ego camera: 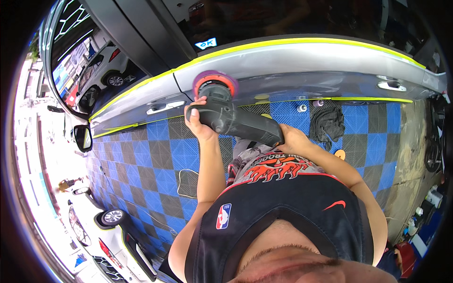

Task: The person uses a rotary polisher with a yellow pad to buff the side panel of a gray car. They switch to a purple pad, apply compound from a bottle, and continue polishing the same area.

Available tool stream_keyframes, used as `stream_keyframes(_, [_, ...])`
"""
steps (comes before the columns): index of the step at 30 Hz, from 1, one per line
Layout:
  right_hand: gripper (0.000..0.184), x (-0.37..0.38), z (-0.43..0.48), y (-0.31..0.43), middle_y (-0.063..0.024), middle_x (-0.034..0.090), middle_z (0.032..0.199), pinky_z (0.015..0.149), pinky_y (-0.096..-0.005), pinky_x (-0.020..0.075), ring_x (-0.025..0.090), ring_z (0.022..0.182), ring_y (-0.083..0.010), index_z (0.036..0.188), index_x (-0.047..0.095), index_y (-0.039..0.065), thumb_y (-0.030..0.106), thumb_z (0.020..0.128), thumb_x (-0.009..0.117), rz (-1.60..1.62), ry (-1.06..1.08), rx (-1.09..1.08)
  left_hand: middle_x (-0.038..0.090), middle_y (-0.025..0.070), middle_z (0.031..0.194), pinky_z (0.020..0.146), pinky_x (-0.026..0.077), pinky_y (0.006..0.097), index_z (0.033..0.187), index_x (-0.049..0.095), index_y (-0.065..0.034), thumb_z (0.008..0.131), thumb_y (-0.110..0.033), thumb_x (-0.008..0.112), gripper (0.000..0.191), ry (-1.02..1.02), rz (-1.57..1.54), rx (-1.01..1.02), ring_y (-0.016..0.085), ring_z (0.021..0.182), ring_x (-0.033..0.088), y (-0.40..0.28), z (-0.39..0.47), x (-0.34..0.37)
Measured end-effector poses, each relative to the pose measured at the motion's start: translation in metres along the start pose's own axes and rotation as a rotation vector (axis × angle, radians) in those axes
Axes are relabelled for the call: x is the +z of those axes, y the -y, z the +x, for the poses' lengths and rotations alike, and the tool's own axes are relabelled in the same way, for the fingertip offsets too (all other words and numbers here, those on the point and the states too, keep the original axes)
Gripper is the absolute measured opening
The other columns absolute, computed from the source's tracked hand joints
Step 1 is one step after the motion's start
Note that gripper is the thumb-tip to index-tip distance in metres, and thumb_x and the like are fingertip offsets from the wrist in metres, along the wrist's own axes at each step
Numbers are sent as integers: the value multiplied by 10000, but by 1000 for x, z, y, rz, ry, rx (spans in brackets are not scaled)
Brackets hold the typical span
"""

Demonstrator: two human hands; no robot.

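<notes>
A black polishing machine (244, 123) is held in both hands. My left hand (199, 120) grips its front end near the head, fingers wrapped over the housing. Around the rear end of its body closes my right hand (293, 138). The machine's round purple and orange pad (230, 79) lies at the grey car door panel (283, 76); whether it spins cannot be told. Yellow-green masking tape (300, 41) runs along the window's lower edge and along the lower side of the panel. Whitish smears show on the panel, and two door handles (166, 107) lie left and right of the pad.
Small bottles (301, 108), a dark cloth (327, 123) and a yellow-orange disc (339, 154) are on the blue and black tiled floor (159, 148). A pale cord (178, 184) lies at left. A white car (106, 240) stands lower left; another person (69, 184) is far left.
</notes>
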State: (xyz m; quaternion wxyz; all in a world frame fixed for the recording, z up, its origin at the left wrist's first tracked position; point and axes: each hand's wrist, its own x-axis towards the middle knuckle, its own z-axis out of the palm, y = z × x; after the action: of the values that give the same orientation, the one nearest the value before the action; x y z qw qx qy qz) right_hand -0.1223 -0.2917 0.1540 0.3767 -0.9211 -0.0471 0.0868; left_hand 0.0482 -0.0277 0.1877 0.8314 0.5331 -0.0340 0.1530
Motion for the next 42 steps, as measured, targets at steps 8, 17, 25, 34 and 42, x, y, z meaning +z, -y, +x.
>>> stream_keyframes(8, [631, -12, 9, 8, -283, 725, 949, 834, -526, 586, 717, 924, -466, 1224, 551, -80, 279, 783, 825, -90, 151, 94, 728, 129, 977, 1270, 286, 492, 935, 639, -9, 895, -380, 670, 374, 49, -29, 60, 285, 1096, 686, -4, 5, -5])
stream_keyframes(17, [740, 16, 44, 27, -284, 713, 1001, 830, -526, 592, 719, 925, -466, 1244, 541, -73, 343, 725, 863, -139, 253, 98, 723, 132, 977, 1284, 242, 538, 943, 649, -3, 880, -375, 671, 378, 49, -40, 28, 295, 1117, 682, -24, 40, -34])
stream_keyframes(25, [770, 1, 15, 13, -254, 713, 1064, 893, -510, 577, 705, 1011, -457, 1286, 535, -55, 336, 729, 894, -53, 142, 134, 716, 132, 960, 1307, 162, 544, 900, 624, -33, 866, -361, 652, 331, 119, -18, 70, 288, 1111, 677, -14, 26, 4])
stream_keyframes(34, [684, -24, -26, -14, -284, 713, 1126, 936, -504, 552, 689, 1071, -452, 1281, 571, -46, 271, 747, 856, 161, 4, 245, 732, 124, 949, 1295, 166, 571, 896, 610, -50, 854, -382, 746, 361, 298, 57, 50, 295, 1079, 693, -14, -6, 86])
stream_keyframes(42, [668, -21, 6, 10, -276, 725, 1061, 904, -519, 560, 698, 1034, -453, 1222, 585, -47, 331, 745, 861, -5, 164, 220, 727, 125, 943, 1293, 196, 555, 896, 613, -38, 872, -351, 709, 328, 187, 76, 63, 287, 1076, 693, -18, 10, 32])
